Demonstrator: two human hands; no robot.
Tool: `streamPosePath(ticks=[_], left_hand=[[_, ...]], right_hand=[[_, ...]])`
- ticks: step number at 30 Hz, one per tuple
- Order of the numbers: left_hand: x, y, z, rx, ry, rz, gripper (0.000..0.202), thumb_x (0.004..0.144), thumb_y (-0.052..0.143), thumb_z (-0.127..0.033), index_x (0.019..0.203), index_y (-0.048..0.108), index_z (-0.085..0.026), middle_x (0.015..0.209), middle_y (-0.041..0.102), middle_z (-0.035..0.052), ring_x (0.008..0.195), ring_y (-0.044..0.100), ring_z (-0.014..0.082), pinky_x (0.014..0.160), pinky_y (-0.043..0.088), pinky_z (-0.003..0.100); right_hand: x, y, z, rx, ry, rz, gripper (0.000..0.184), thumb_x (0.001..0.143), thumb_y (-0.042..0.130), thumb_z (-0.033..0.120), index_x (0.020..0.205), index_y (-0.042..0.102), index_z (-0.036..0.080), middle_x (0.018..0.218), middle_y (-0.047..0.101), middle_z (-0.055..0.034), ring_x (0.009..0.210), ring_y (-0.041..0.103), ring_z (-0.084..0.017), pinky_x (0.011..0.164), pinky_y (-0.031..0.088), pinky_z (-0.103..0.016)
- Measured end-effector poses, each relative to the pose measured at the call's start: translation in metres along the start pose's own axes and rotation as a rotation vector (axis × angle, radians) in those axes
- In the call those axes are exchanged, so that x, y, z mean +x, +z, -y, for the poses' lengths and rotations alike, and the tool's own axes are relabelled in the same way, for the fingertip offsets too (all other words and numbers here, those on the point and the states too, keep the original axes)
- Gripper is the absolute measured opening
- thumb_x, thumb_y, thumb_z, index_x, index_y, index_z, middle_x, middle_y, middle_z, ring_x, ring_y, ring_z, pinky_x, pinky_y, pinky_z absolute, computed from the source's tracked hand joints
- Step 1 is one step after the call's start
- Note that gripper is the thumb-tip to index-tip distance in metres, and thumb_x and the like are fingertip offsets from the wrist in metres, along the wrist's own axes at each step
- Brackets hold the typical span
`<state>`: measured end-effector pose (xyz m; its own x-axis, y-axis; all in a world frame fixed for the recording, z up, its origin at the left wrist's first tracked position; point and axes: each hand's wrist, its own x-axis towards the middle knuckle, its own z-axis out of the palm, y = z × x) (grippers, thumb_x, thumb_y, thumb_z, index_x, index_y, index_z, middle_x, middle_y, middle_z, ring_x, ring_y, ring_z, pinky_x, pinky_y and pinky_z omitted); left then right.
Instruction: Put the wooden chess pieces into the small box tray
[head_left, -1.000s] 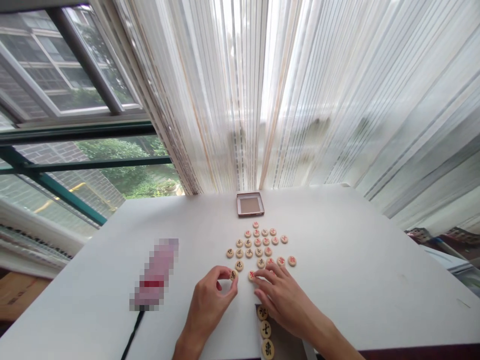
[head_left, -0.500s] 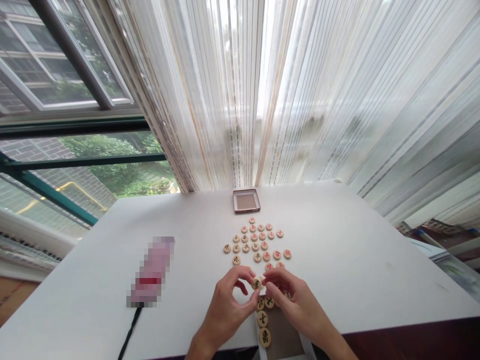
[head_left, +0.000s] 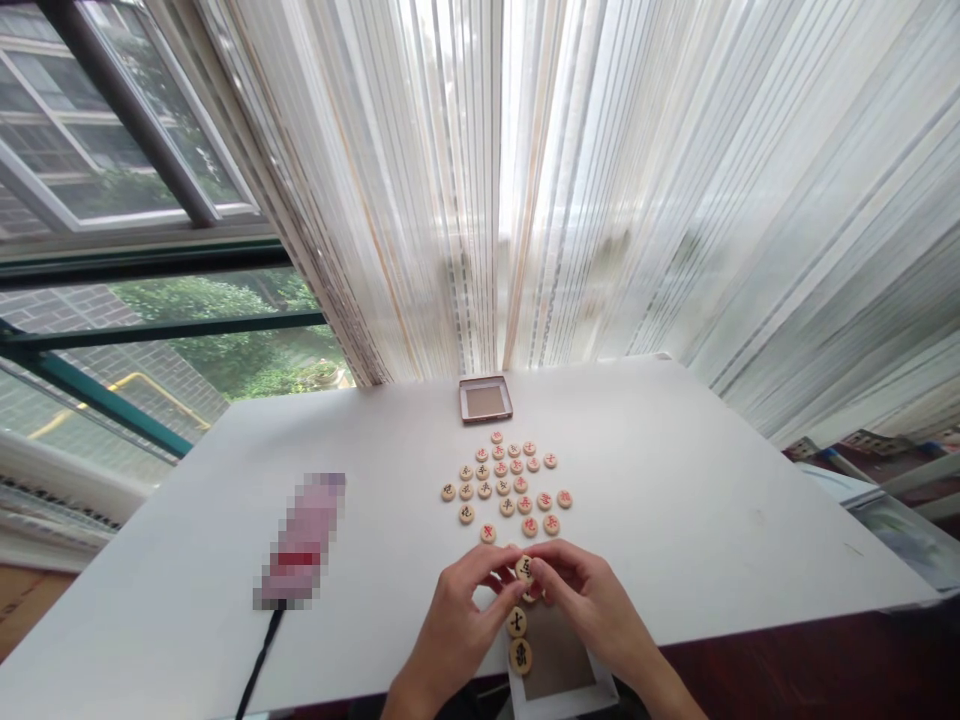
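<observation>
My left hand (head_left: 459, 612) and my right hand (head_left: 592, 606) meet at the near side of the table, with fingers closed. Between their fingertips is a round wooden Chinese chess piece (head_left: 523, 569) with a black character, face towards me. Under my hands lies an open shallow box (head_left: 556, 655). Along its left side sit a black-marked piece (head_left: 516, 622) and another black-marked piece (head_left: 520, 656); my fingers partly hide more pieces at the box's far end. Just beyond my left fingers is a red-marked piece (head_left: 488, 533).
Several loose red and black pieces (head_left: 502, 468) spread over the white table (head_left: 660, 500). Behind them stands an open box lid (head_left: 486, 402). A blurred pink object (head_left: 307, 535) with a black cord (head_left: 262, 655) lies to the left. Striped curtains (head_left: 510, 200) hang along the far edge.
My right hand has closed in on my left, and its fingers now touch the held piece. A red-marked piece past my left fingers has come into sight. The view has shifted slightly.
</observation>
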<state>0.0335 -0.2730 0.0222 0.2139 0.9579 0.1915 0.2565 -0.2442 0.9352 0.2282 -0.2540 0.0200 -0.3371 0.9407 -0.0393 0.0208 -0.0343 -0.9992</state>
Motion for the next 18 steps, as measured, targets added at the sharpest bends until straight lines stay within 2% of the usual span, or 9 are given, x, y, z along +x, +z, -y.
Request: streamPosePath(ticks=[5,10,18], left_hand=[[-0.004,0.006,0.006,0.021,0.031,-0.091,0.024,0.093,0.073,-0.026,0.116,0.076,-0.025,0.101,0.078,0.0048,0.086,0.073,0.0189,0.082,0.061,0.029],[-0.006,0.011,0.009,-0.052,0.009,-0.127,0.021,0.09,0.076,-0.031,0.11,0.078,-0.024,0.096,0.078,0.0055,0.082,0.073,0.0194,0.079,0.062,0.029],[-0.009,0.014,0.02,-0.207,-0.102,-0.058,0.021,0.094,0.07,-0.037,0.106,0.078,-0.023,0.099,0.079,0.0074,0.089,0.076,0.0224,0.083,0.063,0.031]], right_hand=[[-0.01,0.002,0.0,0.055,-0.033,0.024,0.034,0.095,0.071,0.041,0.123,0.072,0.023,0.118,0.076,-0.0088,0.106,0.074,-0.026,0.099,0.058,-0.039],[-0.014,0.005,-0.009,0.103,-0.04,0.004,0.028,0.094,0.073,0.039,0.118,0.073,0.024,0.117,0.077,-0.0089,0.11,0.073,-0.027,0.1,0.058,-0.038],[-0.01,0.006,-0.01,0.131,-0.08,0.002,0.021,0.095,0.071,0.038,0.111,0.076,0.026,0.11,0.076,-0.0084,0.106,0.073,-0.027,0.095,0.06,-0.037]])
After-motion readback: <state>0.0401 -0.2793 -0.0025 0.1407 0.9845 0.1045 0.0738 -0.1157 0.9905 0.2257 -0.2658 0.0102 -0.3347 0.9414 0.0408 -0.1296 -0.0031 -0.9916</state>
